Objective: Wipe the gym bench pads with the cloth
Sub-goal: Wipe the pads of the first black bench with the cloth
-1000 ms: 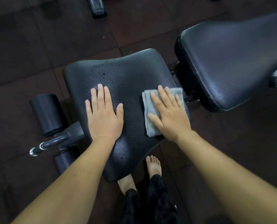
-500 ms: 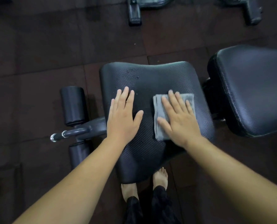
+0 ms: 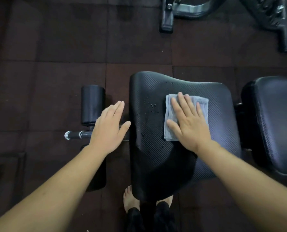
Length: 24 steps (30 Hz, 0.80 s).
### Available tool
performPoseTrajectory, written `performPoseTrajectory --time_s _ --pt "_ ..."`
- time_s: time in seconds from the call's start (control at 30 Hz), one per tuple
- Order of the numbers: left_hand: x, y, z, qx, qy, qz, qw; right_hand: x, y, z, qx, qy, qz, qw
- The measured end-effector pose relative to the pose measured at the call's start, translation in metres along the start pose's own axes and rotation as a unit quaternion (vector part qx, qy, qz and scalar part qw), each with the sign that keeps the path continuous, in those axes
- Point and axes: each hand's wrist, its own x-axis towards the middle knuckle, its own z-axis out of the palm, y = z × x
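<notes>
Wiping is judged to be under way but far from finished. The folded grey cloth (image 3: pixel 203 104) is pressed flat on the seat pad (image 3: pixel 223 134), towards its far right part, by the right hand (image 3: pixel 189 126), whose fingers are spread straight over the cloth rather than curled round it. Water droplets (image 3: pixel 152 105) are seen on the pad just left of the cloth, with a few more near the far edge and down the left edge, so that strip is taken as not yet wiped. The near end of the pad lies in shadow, and its state cannot be told. The left hand (image 3: pixel 108 128) is held flat and released, grasping nothing, off the pad's left edge above the metal bar (image 3: pixel 75 135) and beside the foam roller (image 3: pixel 92 104). Whether it touches anything cannot be told. The back pad (image 3: pixel 276 123), beyond the right edge, is touched by neither cloth nor hand and is judged left to do.
</notes>
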Motion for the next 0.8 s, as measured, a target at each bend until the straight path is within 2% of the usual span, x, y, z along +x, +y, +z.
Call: performPoseTrajectory --time_s 0.17,0.27,0.4,0.5,0.6,0.67,0.8 --pt "0.002 -0.019 0.004 0.018 -0.058 0.088 0.994 0.074 -0.007 -0.014 -0.004 0.024 0.031 0.999" --pt "0.005 -0.024 0.008 0.017 -0.069 0.110 0.991 0.110 -0.023 -0.018 -0.006 0.026 0.040 0.999" --pt "0.010 -0.031 0.009 0.004 -0.077 0.125 0.989 0.073 -0.046 -0.006 -0.033 0.027 0.000 0.999" --pt "0.011 -0.034 0.010 0.000 -0.080 0.135 0.988 0.045 -0.051 -0.002 -0.071 -0.011 -0.042 0.997" --pt "0.011 -0.034 0.013 -0.001 -0.079 0.137 0.987 0.067 -0.042 -0.013 -0.127 -0.025 -0.074 0.989" --pt "0.010 -0.034 0.014 -0.005 -0.077 0.137 0.988 0.086 -0.036 -0.018 -0.114 -0.014 -0.091 0.989" --pt "0.011 -0.035 0.016 -0.013 -0.071 0.142 0.987 0.091 -0.046 -0.011 -0.063 0.018 -0.045 0.997"
